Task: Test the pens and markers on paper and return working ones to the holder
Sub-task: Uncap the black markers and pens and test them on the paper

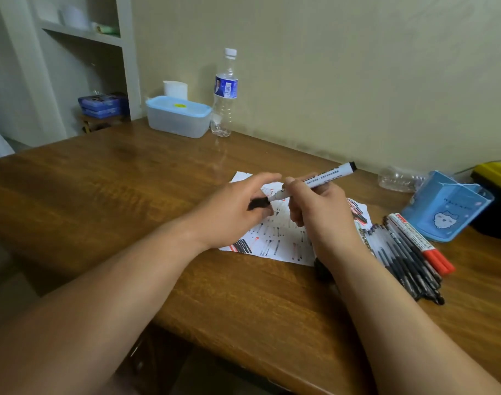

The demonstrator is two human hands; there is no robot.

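**Q:** What lies nearest the viewer?

**A:** A pile of dark pens (406,263) lies on the wooden table (129,181), just right of the right forearm. Two red-capped markers (427,249) lie along its far side. None of these is in the holder yet.

**Q:** What are the hands doing?

**A:** Both are raised just above the test paper (275,240). The right hand (320,215) grips a white-barrelled marker (322,179), fingers curled round the barrel, the black butt end pointing up and away. The left hand (232,208) pinches a black cap (257,203) at the marker's writing end. Cap and tip meet, but the view does not show whether the cap is seated or coming free.

**Q:** Which step is this?

**A:** Probably the capping stage of one marker's test. The paper is already crowded with black and red strokes.

**Q:** What does the next move call for?

**A:** If the cap is coming off, a straight pull along the barrel, then a stroke on a blank patch of paper. If it is going on, a firm push, then a reach right to the holder.

**Q:** Where is that?

**A:** The blue pen holder (446,206), with a cartoon face, sits beyond the pile. Nothing shows above its rim. A crushed clear bottle (397,179) lies behind it. A blue-lidded box (178,116) and a water bottle (225,95) stand by the far wall.
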